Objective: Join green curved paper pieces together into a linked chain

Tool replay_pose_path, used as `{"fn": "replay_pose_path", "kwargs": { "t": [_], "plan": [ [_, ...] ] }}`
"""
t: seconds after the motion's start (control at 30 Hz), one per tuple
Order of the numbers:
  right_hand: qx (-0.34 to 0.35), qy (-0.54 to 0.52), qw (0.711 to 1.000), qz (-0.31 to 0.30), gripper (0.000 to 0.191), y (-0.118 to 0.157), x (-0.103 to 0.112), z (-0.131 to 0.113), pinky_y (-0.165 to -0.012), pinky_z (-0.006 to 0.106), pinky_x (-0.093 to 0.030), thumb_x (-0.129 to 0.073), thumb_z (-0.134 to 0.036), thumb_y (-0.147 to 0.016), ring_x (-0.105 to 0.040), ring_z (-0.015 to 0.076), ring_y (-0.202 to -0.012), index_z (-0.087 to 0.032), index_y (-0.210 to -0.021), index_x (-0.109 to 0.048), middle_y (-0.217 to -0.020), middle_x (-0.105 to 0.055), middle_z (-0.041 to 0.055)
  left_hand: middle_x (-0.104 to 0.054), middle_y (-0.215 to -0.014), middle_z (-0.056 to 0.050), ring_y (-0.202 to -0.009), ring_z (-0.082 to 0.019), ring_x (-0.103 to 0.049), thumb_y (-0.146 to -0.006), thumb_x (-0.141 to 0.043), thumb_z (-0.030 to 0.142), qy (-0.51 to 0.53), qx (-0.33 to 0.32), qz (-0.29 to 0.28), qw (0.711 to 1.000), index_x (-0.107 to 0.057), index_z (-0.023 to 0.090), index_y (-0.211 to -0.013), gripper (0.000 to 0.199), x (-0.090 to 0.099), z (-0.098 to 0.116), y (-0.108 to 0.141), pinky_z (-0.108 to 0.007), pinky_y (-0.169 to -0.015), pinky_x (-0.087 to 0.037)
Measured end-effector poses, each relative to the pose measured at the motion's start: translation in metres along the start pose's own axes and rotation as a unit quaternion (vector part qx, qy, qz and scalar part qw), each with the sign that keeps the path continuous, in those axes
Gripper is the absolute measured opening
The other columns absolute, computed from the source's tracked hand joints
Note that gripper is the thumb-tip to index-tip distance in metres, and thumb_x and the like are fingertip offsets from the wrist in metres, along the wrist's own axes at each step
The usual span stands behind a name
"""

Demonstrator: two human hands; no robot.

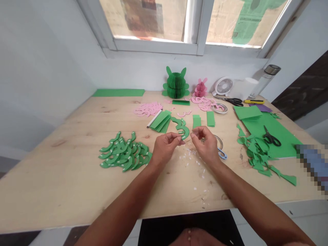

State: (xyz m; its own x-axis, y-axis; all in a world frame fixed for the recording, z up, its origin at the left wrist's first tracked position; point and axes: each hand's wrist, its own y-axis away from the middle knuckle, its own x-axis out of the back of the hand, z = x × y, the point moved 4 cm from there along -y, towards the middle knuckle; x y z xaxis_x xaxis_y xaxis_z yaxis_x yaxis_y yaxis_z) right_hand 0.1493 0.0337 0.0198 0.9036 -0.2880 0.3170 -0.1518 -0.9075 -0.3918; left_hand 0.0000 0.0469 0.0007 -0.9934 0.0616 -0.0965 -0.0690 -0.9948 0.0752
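Note:
My left hand pinches the lower end of a green curved paper cutout shaped like a 3, with small white strips on it. Just right of the cutout is my right hand, thumb and forefinger pressed together; anything between them is too small to make out. Left of my hands lies a heap of similar green curved cutouts, many with white strips. Small white scraps are strewn on the table below my hands. Behind my right hand, a tape roll and a blue-handled tool are partly hidden.
Green folded paper, pink cutouts and green and pink paper figures stand or lie farther back. On the right are black scissors, green offcuts, a green sheet, a yellow cutter and a small fan.

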Motion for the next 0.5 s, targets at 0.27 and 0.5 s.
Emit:
{"fn": "replay_pose_path", "kwargs": {
  "t": [0.27,0.5],
  "plan": [
    [0.06,0.084,0.991,-0.085,0.005,0.006,-0.011,-0.005,-0.062,0.028,-0.042,-0.052,-0.02,-0.075,-0.053,0.015,-0.061,-0.021,-0.072,-0.056,-0.065,-0.06,0.001,-0.071,-0.073,-0.003,-0.071,-0.018,-0.065,-0.073,-0.061,0.03,-0.137,-0.104,0.0,0.985,-0.067,0.017,-0.075,0.015,0.0,0.007,0.006,-0.028,-0.071,-0.048],
    [0.033,0.057,0.995,-0.079,0.006,0.006,-0.012,-0.001,-0.06,0.027,-0.042,-0.054,-0.025,-0.074,-0.052,0.014,-0.059,-0.02,-0.071,-0.056,-0.063,-0.059,-0.0002,-0.071,-0.072,-0.002,-0.07,-0.017,-0.063,-0.075,-0.058,0.03,-0.184,-0.13,0.006,0.974,-0.067,0.017,-0.075,0.016,-0.003,0.013,0.01,-0.027,-0.071,-0.046]
  ]
}}
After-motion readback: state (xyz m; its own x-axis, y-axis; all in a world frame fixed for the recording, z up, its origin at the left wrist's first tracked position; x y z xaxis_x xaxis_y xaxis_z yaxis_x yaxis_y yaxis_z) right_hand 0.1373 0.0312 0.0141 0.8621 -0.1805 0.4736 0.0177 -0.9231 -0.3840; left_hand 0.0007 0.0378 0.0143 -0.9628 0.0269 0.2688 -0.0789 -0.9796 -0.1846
